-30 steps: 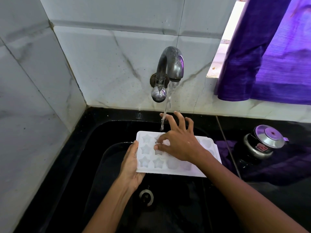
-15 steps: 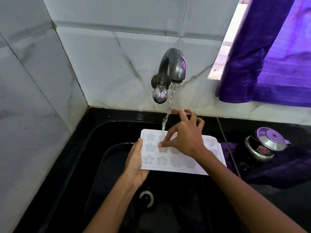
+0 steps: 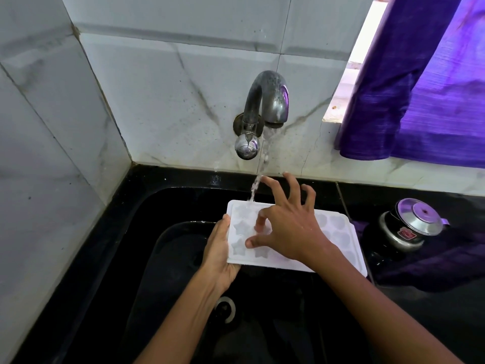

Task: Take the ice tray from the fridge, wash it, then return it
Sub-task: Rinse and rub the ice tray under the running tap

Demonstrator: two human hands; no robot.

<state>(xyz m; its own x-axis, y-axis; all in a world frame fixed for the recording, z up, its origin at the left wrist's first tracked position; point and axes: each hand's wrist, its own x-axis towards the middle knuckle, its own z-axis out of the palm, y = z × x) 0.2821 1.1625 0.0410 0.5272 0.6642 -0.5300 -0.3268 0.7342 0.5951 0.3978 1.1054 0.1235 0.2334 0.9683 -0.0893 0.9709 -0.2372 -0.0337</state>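
White ice tray (image 3: 338, 240) gripped at its end by left hand (image 3: 219, 254); right hand (image 3: 288, 232), fingers spread, rubs its moulds.

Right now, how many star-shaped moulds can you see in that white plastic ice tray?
3 clear ones in the white plastic ice tray: two stacked by the left hand, at and, and one at near the front edge. The right hand may hide others.

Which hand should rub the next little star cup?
Probably the right hand: its fingertips already rest in the star-shaped cups of the white plastic ice tray under the running water. The left hand grips the tray's left edge, steadying it.
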